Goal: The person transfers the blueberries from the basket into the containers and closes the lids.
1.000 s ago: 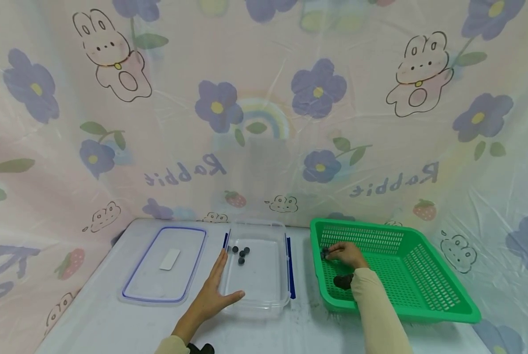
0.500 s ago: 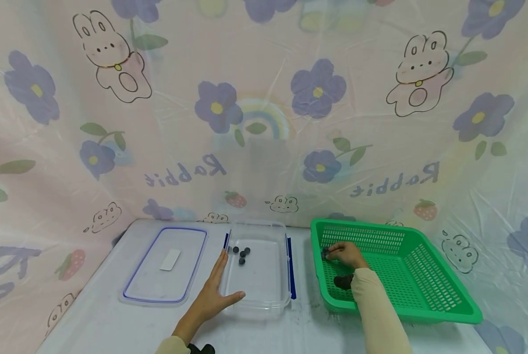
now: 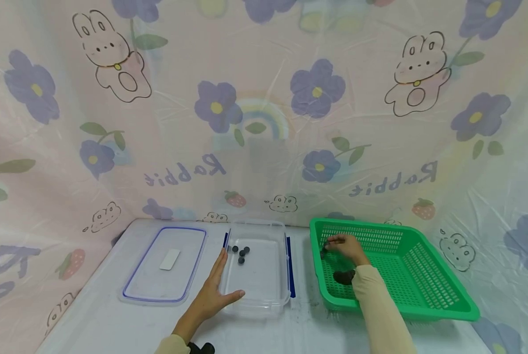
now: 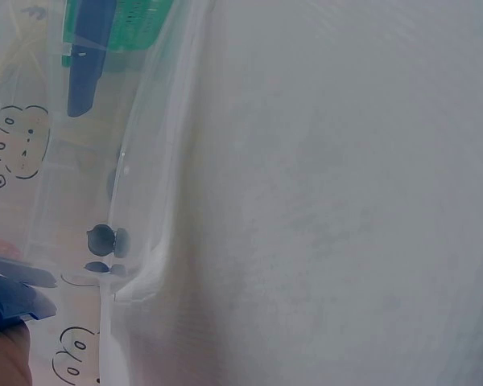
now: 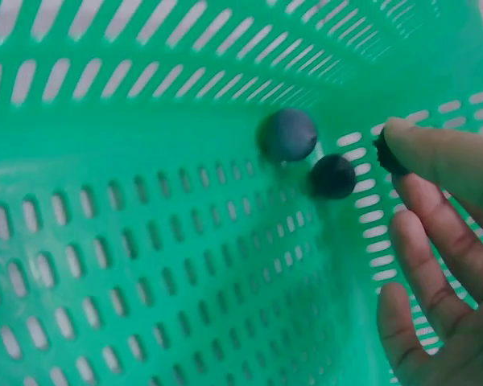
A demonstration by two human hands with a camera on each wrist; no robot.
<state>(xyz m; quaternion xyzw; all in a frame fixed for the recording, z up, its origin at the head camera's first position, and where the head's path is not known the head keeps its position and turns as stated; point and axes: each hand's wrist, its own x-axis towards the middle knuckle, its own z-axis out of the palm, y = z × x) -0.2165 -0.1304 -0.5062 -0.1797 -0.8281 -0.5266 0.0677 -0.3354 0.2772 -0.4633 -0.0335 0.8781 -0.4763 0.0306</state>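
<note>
My left hand (image 3: pixel 218 284) lies flat on the table against the left side of a clear plastic container (image 3: pixel 256 309), fingers straight, thumb on its front rim. Several small dark balls (image 3: pixel 240 253) sit at the container's far left end; the left wrist view shows them (image 4: pixel 105 240) through the wall. My right hand (image 3: pixel 331 244) is inside the green basket (image 3: pixel 423 295), near its far left corner, and pinches a small dark ball (image 5: pixel 386 154) at the fingertips. Two more dark balls (image 5: pixel 290 134) lie on the basket floor just left of those fingers.
A clear lid (image 3: pixel 164 263) with a blue seal and a white label lies left of the container. Blue clips (image 3: pixel 291 275) hang on the container's sides. Printed plastic sheeting walls the table at the back and on both sides.
My right hand has risen slightly and shifted toward the basket's far left corner, with the ball in its fingertips. The left hand has not moved.
</note>
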